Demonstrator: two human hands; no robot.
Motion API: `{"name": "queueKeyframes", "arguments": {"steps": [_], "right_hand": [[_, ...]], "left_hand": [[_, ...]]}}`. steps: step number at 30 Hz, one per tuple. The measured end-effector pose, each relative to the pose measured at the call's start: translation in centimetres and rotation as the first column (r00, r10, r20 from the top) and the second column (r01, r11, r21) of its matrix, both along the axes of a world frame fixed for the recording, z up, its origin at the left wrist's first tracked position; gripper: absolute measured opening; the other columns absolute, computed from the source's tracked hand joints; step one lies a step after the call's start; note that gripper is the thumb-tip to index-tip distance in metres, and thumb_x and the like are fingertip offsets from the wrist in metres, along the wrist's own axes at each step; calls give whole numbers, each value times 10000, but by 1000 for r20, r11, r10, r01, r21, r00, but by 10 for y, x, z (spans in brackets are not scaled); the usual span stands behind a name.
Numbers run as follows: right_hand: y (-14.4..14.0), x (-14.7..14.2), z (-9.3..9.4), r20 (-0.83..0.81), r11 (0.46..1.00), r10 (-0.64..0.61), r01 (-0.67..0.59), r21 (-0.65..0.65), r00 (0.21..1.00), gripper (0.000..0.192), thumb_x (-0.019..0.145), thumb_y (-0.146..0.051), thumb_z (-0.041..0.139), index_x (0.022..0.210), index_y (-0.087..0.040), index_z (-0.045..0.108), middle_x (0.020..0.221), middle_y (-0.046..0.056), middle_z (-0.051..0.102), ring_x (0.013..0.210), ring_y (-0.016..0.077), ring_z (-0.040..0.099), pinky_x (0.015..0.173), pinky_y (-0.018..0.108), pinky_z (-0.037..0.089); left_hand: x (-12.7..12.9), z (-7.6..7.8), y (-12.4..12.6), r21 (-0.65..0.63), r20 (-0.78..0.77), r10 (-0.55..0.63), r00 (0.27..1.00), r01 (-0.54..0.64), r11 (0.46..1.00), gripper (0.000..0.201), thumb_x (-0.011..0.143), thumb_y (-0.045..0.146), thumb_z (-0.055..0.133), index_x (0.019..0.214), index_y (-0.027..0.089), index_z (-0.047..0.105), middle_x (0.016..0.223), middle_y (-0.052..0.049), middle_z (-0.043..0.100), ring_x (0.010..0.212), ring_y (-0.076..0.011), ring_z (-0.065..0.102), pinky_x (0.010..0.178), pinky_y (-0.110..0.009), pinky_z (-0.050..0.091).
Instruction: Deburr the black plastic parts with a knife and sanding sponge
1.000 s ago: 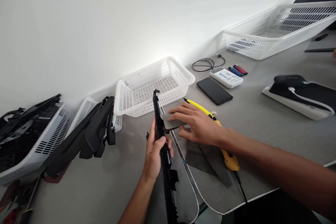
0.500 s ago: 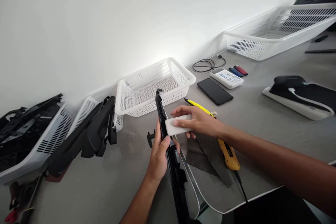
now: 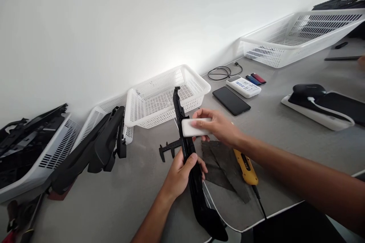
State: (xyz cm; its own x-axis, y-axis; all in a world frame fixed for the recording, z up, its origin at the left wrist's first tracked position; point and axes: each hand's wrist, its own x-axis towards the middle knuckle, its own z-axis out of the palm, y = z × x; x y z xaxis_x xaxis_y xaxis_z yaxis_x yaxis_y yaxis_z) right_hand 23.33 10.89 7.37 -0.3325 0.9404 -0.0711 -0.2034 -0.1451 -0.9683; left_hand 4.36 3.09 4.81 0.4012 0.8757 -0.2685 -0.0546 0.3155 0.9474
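Behind the right hand (image 3: 219, 126), the white device's (image 3: 243, 86) blue label is unreadable.

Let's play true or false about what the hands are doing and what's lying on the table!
1. The left hand grips a long black plastic part. True.
2. The right hand holds a red ball. False: it holds a small white block against the black part.
3. A black phone lies flat on the table. True.
4. The white basket behind the hands is full of black parts. False: it looks empty.
5. The yellow tool lies on the table near the right wrist. True.
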Motion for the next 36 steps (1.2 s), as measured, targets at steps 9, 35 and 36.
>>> {"name": "queueKeyframes", "arguments": {"steps": [9,35,36], "right_hand": [[5,3,-6,200,980,-140,108,165,970,435,853,-560,792,975,-217,554,864,-2,664,527,80,521,383,186,436],[-3,-1,-10,296,931,-29,-82,354,955,780,891,-445,815,1539,-222,443,1078,77,703,906,225,708,803,379,608],[-3,-1,-9,291,932,-55,-56,357,955,773,897,-432,809,1542,-222,439,1038,64,703,861,216,706,780,373,609]], "left_hand": [[-2,2,4,52,15,66,998,-67,996,395,973,565,658,955,177,587,673,2,670,533,-139,606,526,-266,536],[-1,0,-1,57,-36,38,999,-36,998,347,1016,521,610,1033,177,569,689,3,682,547,-135,618,556,-267,533],[0,1,-1,52,-29,36,999,-34,998,369,1016,520,611,1136,175,563,684,13,680,541,-137,612,550,-266,529]]}}
